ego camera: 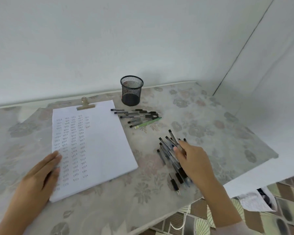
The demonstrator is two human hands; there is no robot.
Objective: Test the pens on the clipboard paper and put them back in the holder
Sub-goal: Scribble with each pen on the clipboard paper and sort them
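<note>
- The left hand [41,175] lies flat, fingers straight and together, pressing on the left edge of the paper [102,141].
- The paper sits on the flowered table [210,119] under a metal clip [85,104] at its far edge; rows of small pen marks fill its left half.
- The black mesh holder [131,90] stands upright beyond the paper's far right corner, near the wall. Whether any pen is inside, I cannot tell.
- The far pens [136,115], a green pen [148,122] among them, lie loose just in front of the holder.
- The near pens [165,152] lie heaped nearer the table's front edge.
- The right hand [195,160] rests on that heap, thumb and curled fingers gripping some of them.
</note>
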